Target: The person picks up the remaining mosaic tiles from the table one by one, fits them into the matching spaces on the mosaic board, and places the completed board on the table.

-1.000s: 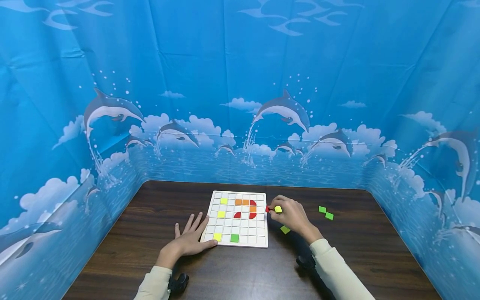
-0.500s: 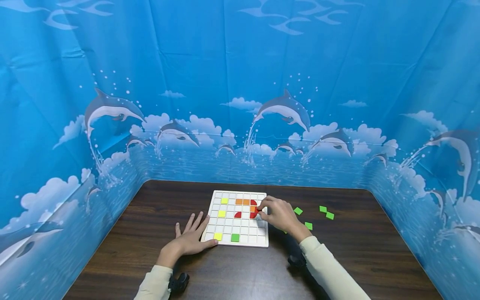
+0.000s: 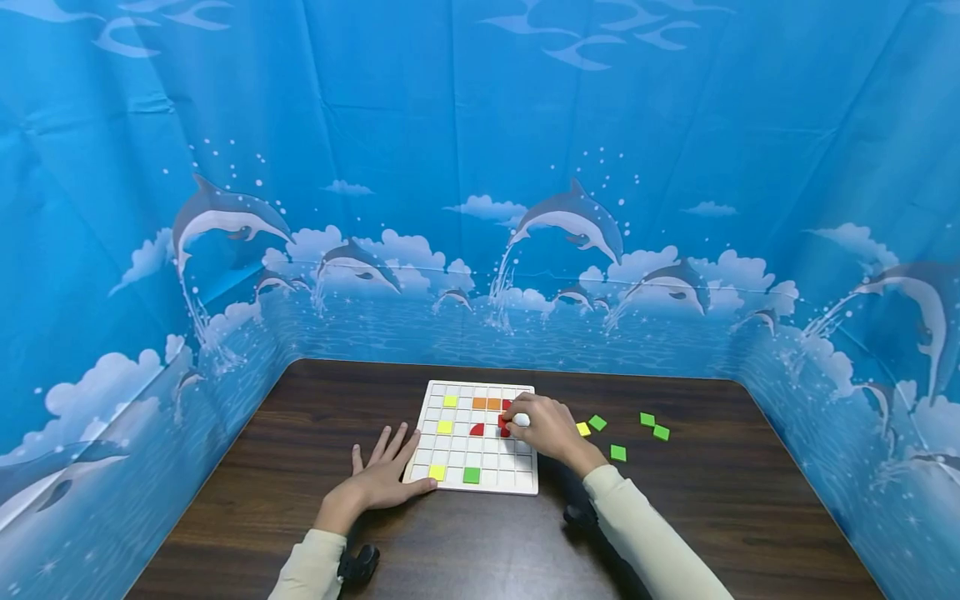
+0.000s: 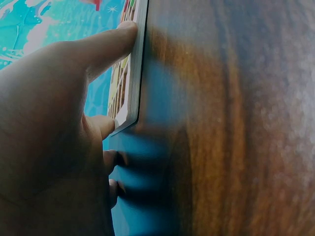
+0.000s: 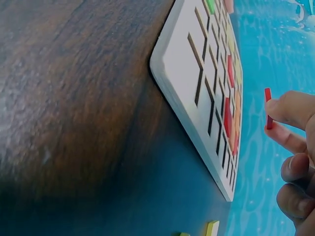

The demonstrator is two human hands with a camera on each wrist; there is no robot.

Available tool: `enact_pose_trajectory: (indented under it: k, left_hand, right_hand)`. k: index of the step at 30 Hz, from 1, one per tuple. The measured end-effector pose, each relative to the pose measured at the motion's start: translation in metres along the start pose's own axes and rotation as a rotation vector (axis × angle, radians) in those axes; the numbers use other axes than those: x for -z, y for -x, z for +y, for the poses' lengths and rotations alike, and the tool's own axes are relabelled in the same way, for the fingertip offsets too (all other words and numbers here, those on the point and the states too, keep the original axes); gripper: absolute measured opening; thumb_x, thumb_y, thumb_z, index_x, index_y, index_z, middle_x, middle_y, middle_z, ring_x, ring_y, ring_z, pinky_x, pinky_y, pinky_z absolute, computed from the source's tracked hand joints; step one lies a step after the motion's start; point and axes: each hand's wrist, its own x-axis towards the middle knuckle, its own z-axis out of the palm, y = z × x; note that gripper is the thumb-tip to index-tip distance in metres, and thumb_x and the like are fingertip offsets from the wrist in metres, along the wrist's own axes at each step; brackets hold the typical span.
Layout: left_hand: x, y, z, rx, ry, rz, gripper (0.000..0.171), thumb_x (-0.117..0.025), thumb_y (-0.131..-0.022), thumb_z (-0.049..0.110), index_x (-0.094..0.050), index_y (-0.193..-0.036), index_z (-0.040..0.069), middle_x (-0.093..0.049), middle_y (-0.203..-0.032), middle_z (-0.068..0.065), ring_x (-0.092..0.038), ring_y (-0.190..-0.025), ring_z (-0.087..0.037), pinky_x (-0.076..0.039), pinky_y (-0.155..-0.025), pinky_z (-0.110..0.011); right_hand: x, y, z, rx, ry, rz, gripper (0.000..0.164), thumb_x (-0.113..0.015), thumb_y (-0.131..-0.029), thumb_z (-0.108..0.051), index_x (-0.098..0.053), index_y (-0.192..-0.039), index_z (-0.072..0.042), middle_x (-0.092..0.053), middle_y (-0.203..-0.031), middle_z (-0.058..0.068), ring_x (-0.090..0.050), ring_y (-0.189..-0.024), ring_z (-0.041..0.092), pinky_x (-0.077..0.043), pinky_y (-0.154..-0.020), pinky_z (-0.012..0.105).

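Observation:
A white gridded board (image 3: 453, 458) lies on the table with yellow, orange, red and green tiles in its squares. My left hand (image 3: 378, 482) rests at its near left corner, fingers spread; in the left wrist view the thumb (image 4: 110, 44) presses on the board's edge. Over the right side of the board, my right hand (image 3: 549, 427) pinches a thin red tile (image 5: 268, 108) between thumb and forefinger, its other fingers curled. A small white patch (image 3: 521, 419) shows at these fingers in the head view. The hand partly covers the red tiles beneath it.
To the right of the board, several loose green tiles (image 3: 618, 452) and a yellow tile (image 3: 582, 428) lie on the dark wooden table (image 3: 480, 542). A blue dolphin-print curtain (image 3: 480, 325) surrounds the table's back and sides.
My right hand has moved left from beside the board to over its right columns, with the red tile. Loose tiles it was covering now show. The left hand stays in place.

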Motion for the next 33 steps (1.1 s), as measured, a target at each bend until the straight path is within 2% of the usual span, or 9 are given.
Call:
enact_pose_trajectory:
  k: [3, 8, 19, 27, 33]
  left_hand:
    - [-0.005, -0.004, -0.006, -0.008, -0.008, 0.012, 0.11, -0.053, -0.089, 0.088, -0.016, -0.174, 0.027, -0.003, -0.182, -0.01, 0.005, -0.167, -0.042, 0.017, -0.116, -0.084]
    - [-0.008, -0.006, -0.01, -0.013, -0.028, 0.021, 0.111, -0.052, -0.088, 0.09, -0.016, -0.174, 0.028, -0.003, -0.182, -0.009, 0.005, -0.167, -0.041, 0.016, -0.116, -0.084]
    - [-0.009, -0.01, -0.013, 0.007, -0.057, 0.004, 0.113, -0.051, -0.087, 0.091, -0.012, -0.173, 0.029, -0.001, -0.182, -0.006, 0.006, -0.168, -0.038, 0.014, -0.118, -0.083]
    - [-0.008, -0.007, -0.011, -0.01, -0.033, 0.024, 0.111, -0.053, -0.089, 0.088, -0.014, -0.174, 0.028, -0.003, -0.182, -0.007, 0.005, -0.168, -0.039, 0.015, -0.117, -0.084]
    - [-0.01, -0.008, -0.012, -0.004, -0.041, 0.031, 0.11, -0.055, -0.089, 0.087, -0.018, -0.173, 0.026, -0.006, -0.182, -0.01, 0.002, -0.168, -0.041, 0.013, -0.117, -0.084]
  right_hand:
    - [-0.004, -0.003, -0.001, -0.001, -0.003, -0.016, 0.01, -0.083, -0.094, -0.025, -0.086, -0.104, -0.022, -0.08, -0.115, -0.003, -0.074, -0.087, 0.015, -0.049, -0.059, 0.025]
    - [-0.011, -0.006, -0.003, 0.002, 0.001, -0.029, 0.011, -0.084, -0.094, -0.024, -0.086, -0.103, -0.02, -0.08, -0.112, -0.003, -0.074, -0.088, 0.016, -0.045, -0.057, 0.024]
    - [-0.026, -0.014, -0.007, 0.004, 0.058, -0.095, 0.008, -0.083, -0.095, -0.027, -0.086, -0.1, -0.021, -0.08, -0.111, -0.006, -0.075, -0.098, 0.015, -0.048, -0.06, 0.023]
    - [-0.021, -0.014, -0.013, 0.043, 0.068, -0.144, 0.007, -0.081, -0.097, -0.021, -0.087, -0.101, -0.021, -0.074, -0.116, -0.005, -0.067, -0.084, 0.011, -0.045, -0.061, 0.022]
    - [-0.019, -0.014, -0.013, 0.029, 0.05, -0.181, 0.011, -0.08, -0.098, -0.022, -0.086, -0.107, -0.019, -0.075, -0.118, -0.003, -0.072, -0.097, 0.015, -0.053, -0.069, 0.026]
